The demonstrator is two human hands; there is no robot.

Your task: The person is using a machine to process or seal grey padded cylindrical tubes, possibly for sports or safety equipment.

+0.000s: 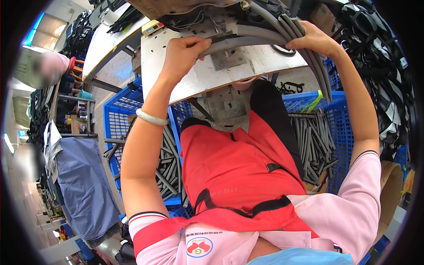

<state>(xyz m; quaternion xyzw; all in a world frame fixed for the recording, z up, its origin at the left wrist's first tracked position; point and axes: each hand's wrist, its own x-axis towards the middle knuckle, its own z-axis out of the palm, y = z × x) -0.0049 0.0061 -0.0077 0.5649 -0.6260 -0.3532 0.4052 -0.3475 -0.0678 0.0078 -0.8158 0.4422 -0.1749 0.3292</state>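
Observation:
My left hand is closed at the table's far side, thumb and fingers pinching the left end of a long grey foam tube. The tube bows to the right across the white worktable. My right hand is wrapped round a bundle of similar grey tubes, whose ends droop over the table's right edge. Its thumb presses on the near side of the bundle. Behind the tubes, the sewing machine is partly cut off by the upper edge.
Blue plastic crates flank my legs. The left crate and the right crate both hold many grey tubes. Black straps pile up at the far right. A blue cloth cover hangs at the left, and another person is beyond it.

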